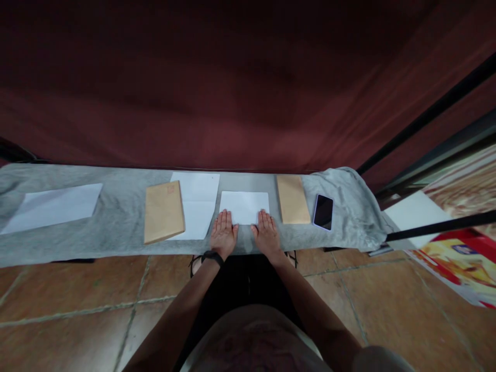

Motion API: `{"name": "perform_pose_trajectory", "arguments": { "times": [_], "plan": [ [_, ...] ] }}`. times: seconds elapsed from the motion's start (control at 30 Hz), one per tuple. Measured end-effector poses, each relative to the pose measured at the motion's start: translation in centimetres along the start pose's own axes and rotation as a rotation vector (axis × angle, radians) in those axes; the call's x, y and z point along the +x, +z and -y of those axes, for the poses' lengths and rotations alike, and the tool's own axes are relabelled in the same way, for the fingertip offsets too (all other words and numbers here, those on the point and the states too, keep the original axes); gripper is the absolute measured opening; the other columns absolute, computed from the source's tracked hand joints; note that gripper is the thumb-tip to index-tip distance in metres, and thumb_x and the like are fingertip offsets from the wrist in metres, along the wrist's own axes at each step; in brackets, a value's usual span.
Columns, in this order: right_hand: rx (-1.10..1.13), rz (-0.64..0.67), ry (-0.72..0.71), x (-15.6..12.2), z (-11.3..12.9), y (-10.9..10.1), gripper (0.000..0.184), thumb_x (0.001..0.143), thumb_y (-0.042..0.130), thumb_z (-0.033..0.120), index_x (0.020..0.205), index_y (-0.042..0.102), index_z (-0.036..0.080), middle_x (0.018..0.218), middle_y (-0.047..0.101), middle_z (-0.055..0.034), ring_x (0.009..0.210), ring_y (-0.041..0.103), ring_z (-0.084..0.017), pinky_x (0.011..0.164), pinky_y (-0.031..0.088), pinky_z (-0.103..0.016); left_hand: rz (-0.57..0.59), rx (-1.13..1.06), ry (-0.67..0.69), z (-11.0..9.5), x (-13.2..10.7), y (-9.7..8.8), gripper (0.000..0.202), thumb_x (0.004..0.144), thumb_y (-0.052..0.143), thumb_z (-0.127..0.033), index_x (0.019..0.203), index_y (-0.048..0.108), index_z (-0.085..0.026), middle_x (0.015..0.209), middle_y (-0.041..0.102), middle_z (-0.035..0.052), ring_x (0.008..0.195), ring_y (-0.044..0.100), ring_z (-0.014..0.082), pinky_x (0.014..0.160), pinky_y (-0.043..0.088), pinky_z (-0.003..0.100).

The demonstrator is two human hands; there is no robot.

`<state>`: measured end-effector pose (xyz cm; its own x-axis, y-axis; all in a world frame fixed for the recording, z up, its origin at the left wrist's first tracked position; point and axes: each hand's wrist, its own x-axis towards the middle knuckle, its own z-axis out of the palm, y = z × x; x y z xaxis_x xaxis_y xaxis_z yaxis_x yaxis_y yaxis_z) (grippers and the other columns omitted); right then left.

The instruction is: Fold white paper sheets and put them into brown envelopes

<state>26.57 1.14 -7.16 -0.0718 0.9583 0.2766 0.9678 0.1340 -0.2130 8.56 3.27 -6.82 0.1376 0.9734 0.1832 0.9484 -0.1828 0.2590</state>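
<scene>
My left hand (pixel 223 232) and my right hand (pixel 266 232) lie flat, palms down, fingers stretched out, on a table covered by a grey cloth (pixel 116 227). Their fingertips rest on the near edge of a small white sheet (pixel 244 205) that lies between and just beyond them. Neither hand holds anything. A dark band circles my left wrist. Left of the hands a brown envelope (pixel 163 212) lies partly over a larger white sheet (pixel 197 201). Right of the hands lies a second brown envelope (pixel 292 199).
A dark phone (pixel 323 212) lies near the cloth's right end. Another white sheet (pixel 54 205) lies far left. A dark red curtain (pixel 232 82) hangs behind the table. Brown floor tiles (pixel 77 305) run below; a colourful printed sheet (pixel 457 258) lies on the floor at right.
</scene>
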Motion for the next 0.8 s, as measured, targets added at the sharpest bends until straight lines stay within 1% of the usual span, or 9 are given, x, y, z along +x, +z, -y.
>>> {"name": "perform_pose_trajectory", "arguments": {
  "times": [0.2, 0.43, 0.53, 0.6, 0.67, 0.73, 0.8],
  "plan": [
    [-0.027, -0.010, 0.042, -1.1, -0.8, -0.2, 0.064, 0.104, 0.037, 0.041, 0.154, 0.030, 0.002, 0.158, 0.035, -0.0216, 0.145, 0.035, -0.030, 0.118, 0.030, -0.048, -0.029, -0.025, -0.053, 0.0, -0.9, -0.1, 0.067, 0.101, 0.028, -0.042, 0.154, 0.031, -0.001, 0.160, 0.030, 0.0207, 0.151, 0.025, 0.0305, 0.123, 0.023, 0.050],
    [-0.005, -0.018, 0.071, -2.2, -1.6, -0.8, 0.064, 0.104, 0.037, 0.041, 0.154, 0.030, 0.001, 0.156, 0.037, -0.0233, 0.146, 0.036, -0.030, 0.119, 0.030, -0.048, -0.061, -0.039, -0.065, 0.4, -1.7, -0.2, 0.069, 0.101, 0.030, -0.044, 0.152, 0.031, 0.002, 0.159, 0.032, 0.0242, 0.149, 0.028, 0.0327, 0.122, 0.025, 0.050],
    [0.015, -0.029, 0.119, -2.2, -1.2, -1.3, 0.062, 0.105, 0.036, 0.039, 0.153, 0.031, 0.001, 0.157, 0.036, -0.0237, 0.146, 0.035, -0.031, 0.118, 0.031, -0.049, -0.092, -0.039, -0.093, 0.2, -2.0, -0.3, 0.067, 0.101, 0.030, -0.042, 0.153, 0.031, 0.000, 0.158, 0.033, 0.0237, 0.149, 0.029, 0.0328, 0.121, 0.026, 0.052],
    [0.037, -0.034, 0.130, -1.9, -0.4, -1.6, 0.060, 0.105, 0.034, 0.036, 0.154, 0.031, 0.002, 0.157, 0.036, -0.0227, 0.147, 0.034, -0.031, 0.118, 0.031, -0.050, -0.100, -0.035, -0.075, -0.5, -2.1, -0.5, 0.065, 0.101, 0.029, -0.039, 0.155, 0.029, -0.003, 0.159, 0.033, 0.0212, 0.150, 0.026, 0.0308, 0.121, 0.025, 0.052],
    [0.073, -0.012, 0.062, -1.6, 0.7, -1.7, 0.057, 0.106, 0.032, 0.034, 0.154, 0.033, 0.004, 0.158, 0.036, -0.0191, 0.148, 0.033, -0.028, 0.119, 0.031, -0.047, -0.053, -0.030, 0.014, -1.5, -2.0, -0.7, 0.061, 0.101, 0.029, -0.034, 0.156, 0.029, -0.008, 0.161, 0.032, 0.0159, 0.152, 0.024, 0.0270, 0.123, 0.022, 0.049],
    [0.112, 0.032, -0.049, -1.4, 1.9, -1.5, 0.053, 0.106, 0.030, 0.031, 0.153, 0.036, 0.008, 0.158, 0.038, -0.0143, 0.148, 0.033, -0.024, 0.121, 0.029, -0.044, 0.041, -0.023, 0.123, -2.4, -1.8, -0.8, 0.058, 0.100, 0.029, -0.028, 0.156, 0.031, -0.011, 0.161, 0.032, 0.0115, 0.152, 0.023, 0.0239, 0.125, 0.020, 0.045],
    [0.128, 0.066, -0.110, -1.3, 2.6, -1.3, 0.050, 0.106, 0.030, 0.030, 0.151, 0.040, 0.010, 0.157, 0.041, -0.0119, 0.147, 0.035, -0.022, 0.121, 0.028, -0.042, 0.118, -0.008, 0.175, -2.8, -1.8, -0.8, 0.057, 0.099, 0.029, -0.023, 0.155, 0.033, -0.010, 0.161, 0.033, 0.0109, 0.152, 0.023, 0.0230, 0.125, 0.020, 0.043]
  ]
}}
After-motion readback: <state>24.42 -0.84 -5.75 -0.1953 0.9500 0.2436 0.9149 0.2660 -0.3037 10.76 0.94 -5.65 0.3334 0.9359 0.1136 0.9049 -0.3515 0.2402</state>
